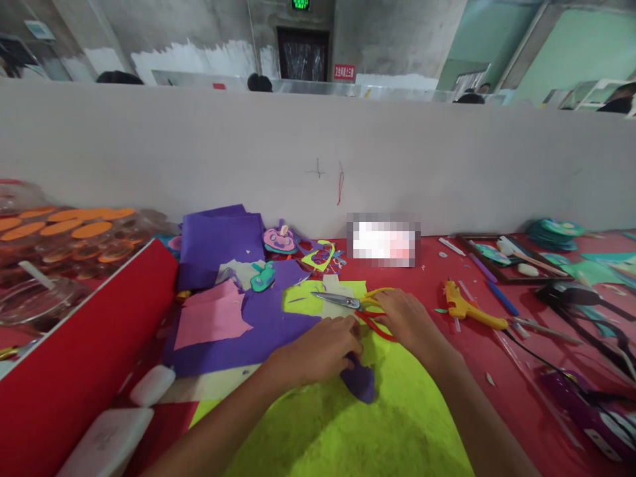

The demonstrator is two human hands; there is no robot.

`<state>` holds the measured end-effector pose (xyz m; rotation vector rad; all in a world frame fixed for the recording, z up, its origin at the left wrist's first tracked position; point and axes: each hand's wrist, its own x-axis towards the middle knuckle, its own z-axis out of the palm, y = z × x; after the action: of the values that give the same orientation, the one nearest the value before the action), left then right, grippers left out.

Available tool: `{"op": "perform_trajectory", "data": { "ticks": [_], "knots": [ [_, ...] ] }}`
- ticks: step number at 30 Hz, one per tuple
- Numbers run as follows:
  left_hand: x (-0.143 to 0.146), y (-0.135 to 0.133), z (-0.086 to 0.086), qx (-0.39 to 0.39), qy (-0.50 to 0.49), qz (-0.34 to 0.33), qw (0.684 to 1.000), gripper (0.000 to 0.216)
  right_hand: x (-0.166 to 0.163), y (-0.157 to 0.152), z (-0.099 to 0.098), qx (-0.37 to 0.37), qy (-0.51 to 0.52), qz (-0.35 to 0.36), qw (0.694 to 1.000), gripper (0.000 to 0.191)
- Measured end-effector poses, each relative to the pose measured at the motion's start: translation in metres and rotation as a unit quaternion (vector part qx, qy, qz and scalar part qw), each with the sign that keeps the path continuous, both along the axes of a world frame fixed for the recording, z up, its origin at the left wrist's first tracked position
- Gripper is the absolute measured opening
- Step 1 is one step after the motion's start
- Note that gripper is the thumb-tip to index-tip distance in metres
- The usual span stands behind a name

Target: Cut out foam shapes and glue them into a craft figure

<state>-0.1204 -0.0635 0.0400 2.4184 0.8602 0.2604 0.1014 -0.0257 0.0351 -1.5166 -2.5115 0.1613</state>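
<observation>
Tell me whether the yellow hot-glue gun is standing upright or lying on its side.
Lying on its side: the yellow hot-glue gun has both its barrel and handle stretched flat along the red tabletop.

Yellow glue gun (464,310) at frame right
Green exit sign (301,4) is at top centre, orange discs (92,230) at left.
</observation>
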Motion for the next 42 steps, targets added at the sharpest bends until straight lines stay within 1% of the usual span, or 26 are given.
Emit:
{"op": "perform_trajectory", "data": {
  "ticks": [3, 6, 8, 10, 11, 12, 13, 14, 15, 16, 18, 20, 22, 24, 27, 29, 31, 32, 33, 34, 36, 38, 40, 41, 42],
  "knots": [
    [-0.001, 0.006, 0.001, -0.041, -0.005, -0.024, 0.999, 0.009, 0.003, 0.008, -0.007, 0.017, -0.003, -0.025, 1.0, 0.034],
    [0.0, 0.011, -0.003, -0.06, -0.018, -0.024, 0.998, 0.007, 0.003, 0.012, -0.016, 0.048, 0.053, -0.042, 0.997, 0.037],
    [0.002, 0.014, -0.008, -0.069, -0.028, -0.027, 0.997, 0.006, 0.0, 0.013, -0.02, 0.071, 0.12, -0.043, 0.989, 0.029],
    [0.001, 0.017, -0.014, -0.109, -0.065, -0.042, 0.991, 0.005, -0.006, 0.012, -0.022, 0.085, 0.203, -0.045, 0.974, 0.018],
    [0.0, 0.019, -0.017, -0.146, -0.099, -0.05, 0.983, 0.004, -0.01, 0.012, -0.022, 0.082, 0.244, -0.046, 0.965, 0.018],
    [-0.003, 0.021, -0.019, -0.192, -0.14, -0.051, 0.97, 0.005, -0.014, 0.01, -0.022, 0.067, 0.285, -0.043, 0.955, 0.024],
    [-0.007, 0.023, -0.021, -0.242, -0.186, -0.045, 0.951, 0.009, -0.017, 0.009, -0.022, 0.038, 0.317, -0.039, 0.947, 0.03],
    [-0.011, 0.025, -0.023, -0.286, -0.229, -0.025, 0.93, 0.014, -0.021, 0.007, -0.023, 0.001, 0.338, -0.046, 0.94, 0.036],
    [-0.015, 0.027, -0.024, -0.312, -0.266, 0.009, 0.912, 0.02, -0.024, 0.005, -0.023, -0.037, 0.361, -0.048, 0.931, 0.042],
    [-0.02, 0.029, -0.025, -0.326, -0.293, 0.042, 0.898, 0.025, -0.027, 0.003, -0.024, -0.076, 0.385, -0.051, 0.918, 0.047],
    [-0.026, 0.032, -0.026, -0.344, -0.326, 0.086, 0.876, 0.033, -0.032, -0.001, -0.027, -0.152, 0.434, -0.053, 0.886, 0.057],
    [-0.03, 0.033, -0.028, -0.355, -0.348, 0.102, 0.862, 0.035, -0.035, -0.004, -0.031, -0.219, 0.481, -0.058, 0.847, 0.062],
    [-0.03, 0.033, -0.03, -0.361, -0.364, 0.107, 0.852, 0.033, -0.037, -0.005, -0.033, -0.274, 0.517, -0.077, 0.808, 0.062],
    [-0.03, 0.033, -0.032, -0.354, -0.391, 0.13, 0.84, 0.033, -0.038, -0.006, -0.034, -0.309, 0.534, -0.096, 0.781, 0.062],
    [-0.031, 0.035, -0.038, -0.33, -0.461, 0.173, 0.805, 0.035, -0.039, -0.007, -0.027, -0.37, 0.535, -0.106, 0.752, 0.068],
    [-0.033, 0.037, -0.04, -0.319, -0.494, 0.182, 0.788, 0.034, -0.039, -0.009, -0.02, -0.444, 0.543, -0.096, 0.706, 0.071],
    [-0.034, 0.039, -0.042, -0.314, -0.493, 0.174, 0.792, 0.032, -0.041, -0.01, -0.015, -0.474, 0.58, -0.077, 0.659, 0.067],
    [-0.034, 0.039, -0.043, -0.312, -0.483, 0.168, 0.8, 0.031, -0.042, -0.01, -0.014, -0.471, 0.601, -0.069, 0.641, 0.063],
    [-0.034, 0.038, -0.042, -0.314, -0.469, 0.162, 0.809, 0.029, -0.042, -0.01, -0.013, -0.461, 0.62, -0.065, 0.631, 0.057],
    [-0.033, 0.038, -0.042, -0.319, -0.454, 0.156, 0.817, 0.028, -0.043, -0.01, -0.013, -0.447, 0.633, -0.064, 0.628, 0.052],
    [-0.032, 0.037, -0.039, -0.33, -0.447, 0.15, 0.818, 0.025, -0.043, -0.008, -0.015, -0.407, 0.646, -0.078, 0.642, 0.044],
    [-0.032, 0.036, -0.035, -0.337, -0.478, 0.162, 0.795, 0.025, -0.042, -0.005, -0.017, -0.342, 0.648, -0.106, 0.672, 0.04],
    [-0.032, 0.036, -0.031, -0.337, -0.525, 0.188, 0.759, 0.028, -0.041, -0.003, -0.02, -0.266, 0.65, -0.127, 0.7, 0.038],
    [-0.033, 0.037, -0.029, -0.335, -0.542, 0.199, 0.745, 0.03, -0.04, -0.001, -0.022, -0.237, 0.649, -0.128, 0.711, 0.038],
    [-0.033, 0.037, -0.028, -0.331, -0.552, 0.205, 0.737, 0.029, -0.04, 0.0, -0.023, -0.217, 0.648, -0.122, 0.72, 0.036]
  ]
}}
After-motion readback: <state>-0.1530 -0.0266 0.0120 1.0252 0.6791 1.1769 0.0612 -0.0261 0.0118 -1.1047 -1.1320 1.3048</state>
